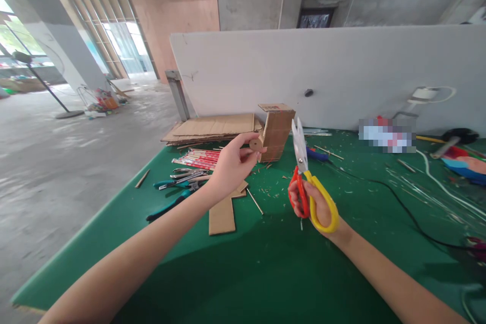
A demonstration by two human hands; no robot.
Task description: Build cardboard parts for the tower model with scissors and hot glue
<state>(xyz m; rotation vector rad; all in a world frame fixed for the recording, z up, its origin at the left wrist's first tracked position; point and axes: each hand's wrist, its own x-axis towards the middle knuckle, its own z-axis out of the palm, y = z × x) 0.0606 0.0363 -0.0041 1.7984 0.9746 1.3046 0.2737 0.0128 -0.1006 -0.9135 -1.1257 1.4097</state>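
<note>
My left hand (pixel 237 159) is closed, pinching a small round cardboard disc (pixel 255 145) that has a dark spot at its centre. Just behind the fingertips stands an upright folded cardboard piece (pixel 280 134); whether the disc touches it I cannot tell. Scissors (pixel 301 160) with one red and one yellow handle are in my right hand (pixel 317 202), whose fingers pass through the loops. The blades point upward and are slightly apart. Below my left hand lies a flat cardboard strip (pixel 222 216), with a thin stick (pixel 254 201) beside it.
Flat cardboard sheets (pixel 212 125) are stacked at the back left, near red-and-white packets (pixel 195 158). Teal-handled pliers (pixel 170 205) lie on the left. A blue-handled tool (pixel 317 154) with a black cable (pixel 391 187) is on the right. Scraps dot the green table (pixel 273 273); a white panel (pixel 322 71) stands behind.
</note>
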